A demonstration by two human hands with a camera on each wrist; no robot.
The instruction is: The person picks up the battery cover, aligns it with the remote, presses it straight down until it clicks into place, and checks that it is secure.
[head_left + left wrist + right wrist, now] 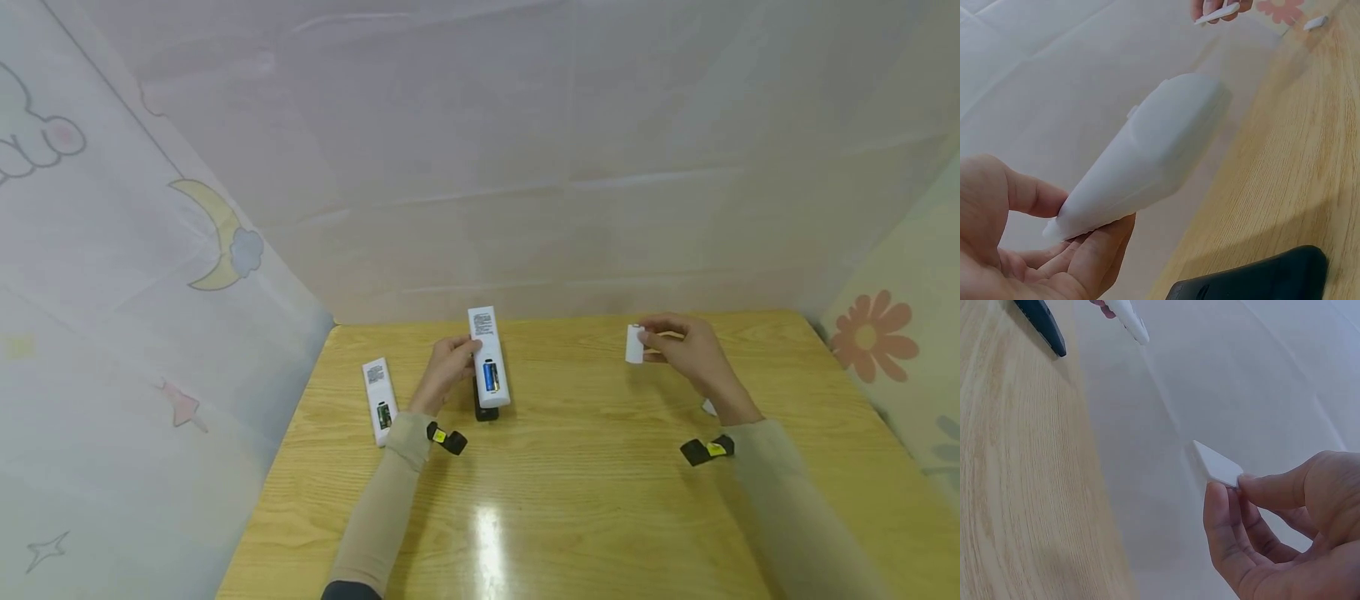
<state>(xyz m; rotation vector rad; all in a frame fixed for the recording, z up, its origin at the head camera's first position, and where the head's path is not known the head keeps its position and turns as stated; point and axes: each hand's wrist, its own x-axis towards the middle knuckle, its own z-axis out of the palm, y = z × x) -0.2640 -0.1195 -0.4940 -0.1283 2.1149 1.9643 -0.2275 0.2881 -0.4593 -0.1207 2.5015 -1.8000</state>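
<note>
My left hand (447, 367) grips a white remote control (487, 337) by its side, thumb on one face and fingers beneath. The remote's back faces up in the head view, with its battery compartment uncovered and batteries (491, 376) inside, one of them blue. Off to the right, my right hand (686, 343) pinches a small white battery cover (634, 344) between thumb and fingertips, above the table. In the right wrist view the cover (1217, 465) shows as a thin plate. Both hands are well apart.
Beneath the held remote lies a black remote (486, 410) on the wooden table (585, 483). A second white remote (380, 400) rests at the left, its battery compartment uncovered too. Another small white piece (708, 407) lies by the right wrist. A pale cloth wall (525, 183) stands behind the table.
</note>
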